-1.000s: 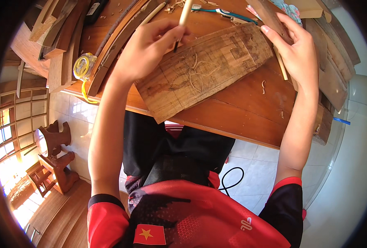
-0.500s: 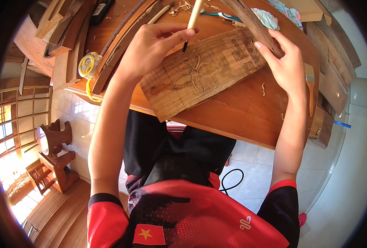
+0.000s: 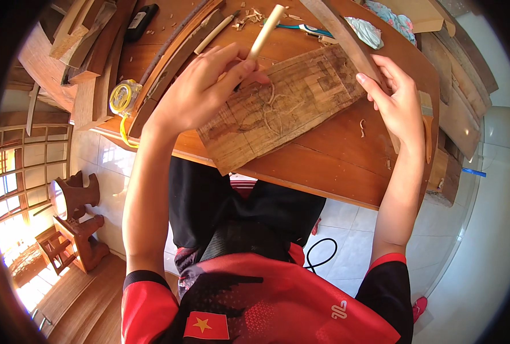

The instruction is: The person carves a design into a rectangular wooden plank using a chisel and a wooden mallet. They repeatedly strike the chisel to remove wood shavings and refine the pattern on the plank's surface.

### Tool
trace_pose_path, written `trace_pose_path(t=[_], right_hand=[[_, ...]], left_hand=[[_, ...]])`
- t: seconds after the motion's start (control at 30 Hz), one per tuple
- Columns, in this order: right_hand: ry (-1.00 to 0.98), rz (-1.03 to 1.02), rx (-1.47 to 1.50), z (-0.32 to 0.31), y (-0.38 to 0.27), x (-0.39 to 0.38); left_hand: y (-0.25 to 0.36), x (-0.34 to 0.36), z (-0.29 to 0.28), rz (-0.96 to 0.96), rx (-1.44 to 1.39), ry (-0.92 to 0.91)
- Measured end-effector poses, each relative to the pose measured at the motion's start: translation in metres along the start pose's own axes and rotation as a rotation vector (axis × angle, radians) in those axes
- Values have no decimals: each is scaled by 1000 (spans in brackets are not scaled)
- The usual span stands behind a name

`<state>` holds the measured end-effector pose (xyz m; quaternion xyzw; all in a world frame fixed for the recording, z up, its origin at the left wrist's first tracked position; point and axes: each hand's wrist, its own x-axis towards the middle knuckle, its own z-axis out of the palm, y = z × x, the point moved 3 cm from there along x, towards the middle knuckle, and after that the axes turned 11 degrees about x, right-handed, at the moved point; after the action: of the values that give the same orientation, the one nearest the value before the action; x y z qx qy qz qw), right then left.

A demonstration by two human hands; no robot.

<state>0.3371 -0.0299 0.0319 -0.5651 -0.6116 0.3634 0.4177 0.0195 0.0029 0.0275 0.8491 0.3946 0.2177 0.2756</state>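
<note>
My left hand (image 3: 209, 86) is closed around a carving chisel (image 3: 265, 34) with a pale round wooden handle. The chisel's dark lower end is mostly hidden by my fingers, over the left part of a carved wooden board (image 3: 306, 97). Curved lines and cut recesses mark the board's face; it lies slanted on the table near its front edge. In my right hand (image 3: 394, 103) is a long brown wooden stick (image 3: 347, 37), gripped between thumb and fingers. Its far end reaches past the board's right side, and its near end passes down beside my wrist.
The brown table (image 3: 335, 155) carries a tape measure (image 3: 124, 98), long wood strips (image 3: 174, 57), another pale-handled tool (image 3: 216, 33), a toothbrush (image 3: 306, 27), wood shavings (image 3: 249, 18) and a flat brush (image 3: 426, 126). Planks (image 3: 456, 86) lean at the right; wooden pieces (image 3: 88, 51) stack at the left.
My left hand has moved left and lower, tilting the chisel, whose tip is now hidden. The stick has swung so its near end shows below my right hand. The board has shifted slightly nearer.
</note>
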Motion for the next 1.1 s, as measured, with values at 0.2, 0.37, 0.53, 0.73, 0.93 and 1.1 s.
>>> trace_pose_path(t=[0.2, 0.37, 0.53, 0.73, 0.93, 1.1], right_hand=[[41, -39, 54, 3, 9, -4], [33, -77, 14, 3, 15, -8], [48, -61, -4, 3, 18, -9], [50, -73, 15, 2, 18, -10], [44, -38, 2, 3, 18, -10], [44, -58, 8, 4, 18, -10]], left_hand=[[7, -9, -7, 143, 145, -17], [4, -3, -5, 78, 58, 16], [1, 0, -4, 98, 100, 27], [-1, 6, -5, 47, 111, 5], [-19, 16, 10, -64, -297, 95], [-13, 28, 24, -113, -413, 90]])
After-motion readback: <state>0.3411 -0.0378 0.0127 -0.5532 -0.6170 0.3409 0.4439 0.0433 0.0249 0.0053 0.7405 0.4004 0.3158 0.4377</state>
